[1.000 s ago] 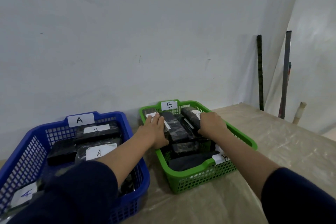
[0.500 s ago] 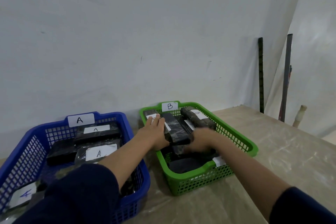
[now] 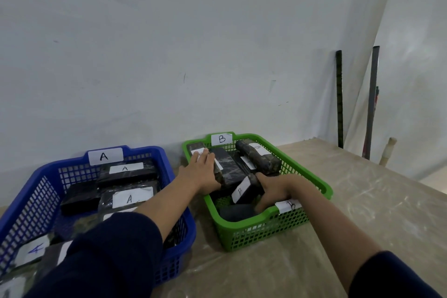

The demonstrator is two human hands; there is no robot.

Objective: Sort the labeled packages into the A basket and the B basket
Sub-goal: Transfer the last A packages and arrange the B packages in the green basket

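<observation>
Head view, looking down past my dark sleeves: my right hand [image 3: 278, 191] is low inside the green B basket [image 3: 263, 230], near its front wall, fingers wrapped around the end of a black package [image 3: 244, 191] whose white label shows a B. That package is tilted, its labelled face turned toward me, and it leans over a darker package [image 3: 235, 211] lying on the basket floor. My left hand [image 3: 202, 172] lies flat with fingers spread on the packages at the basket's left side, fingertips touching a white label at the far left corner; it presses down and grips nothing, as far as I can tell. Between my hands a long black package [image 3: 226, 167] runs front to back, and another labelled package [image 3: 258, 157] lies along the right side toward the back. White B tags sit on the basket's back rim and on its front rim just beside my right wrist.

Just beside it on the left stands the blue A basket [image 3: 169, 164], my left forearm crossing above its right edge. Inside are black packages with A labels [image 3: 125, 169], stacked loosely, touching one another. Both baskets rest on a beige table [image 3: 338, 201] against a white wall [image 3: 169, 55]. Dark poles [image 3: 339, 99] lean in the corner, well apart from the baskets.
</observation>
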